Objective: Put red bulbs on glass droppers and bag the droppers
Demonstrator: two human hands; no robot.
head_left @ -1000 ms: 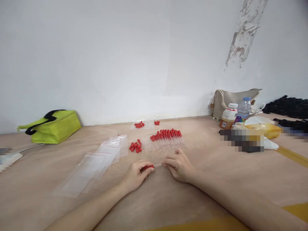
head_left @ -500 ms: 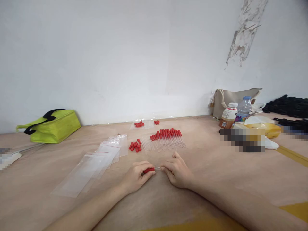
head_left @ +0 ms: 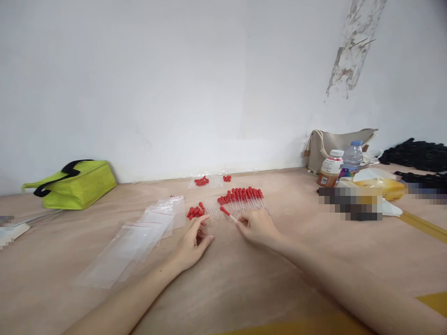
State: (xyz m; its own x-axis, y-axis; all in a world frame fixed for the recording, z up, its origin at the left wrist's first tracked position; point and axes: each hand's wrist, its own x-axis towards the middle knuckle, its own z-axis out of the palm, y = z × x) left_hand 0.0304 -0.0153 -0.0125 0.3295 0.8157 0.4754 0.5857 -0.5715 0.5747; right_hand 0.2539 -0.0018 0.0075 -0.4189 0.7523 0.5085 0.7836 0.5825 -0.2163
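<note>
Between the fingertips of my right hand (head_left: 256, 226) is a dropper (head_left: 225, 211), gripped by its clear tube with the red rubber bulb pointing up and left. Just beyond it lies a row of droppers with red bulbs (head_left: 242, 193). My left hand (head_left: 195, 241) is empty, thumb and fingers apart. Its fingertips are close to a small pile of loose red bulbs (head_left: 195, 211), partly covering it. Several clear tubes without bulbs (head_left: 211, 208) lie between that pile and the row.
Clear zip bags (head_left: 139, 239) lie overlapped at left. Small bags with red bulbs (head_left: 201, 181) lie near the wall. A lime green bag (head_left: 78, 186) stands back left. At right are a brown drink bottle (head_left: 330, 168), a water bottle (head_left: 353, 156) and a beige bag (head_left: 317, 153).
My left hand has let go of the red bulb, opened and moved toward the bulb pile. My right hand has carried the dropper forward to the row.
</note>
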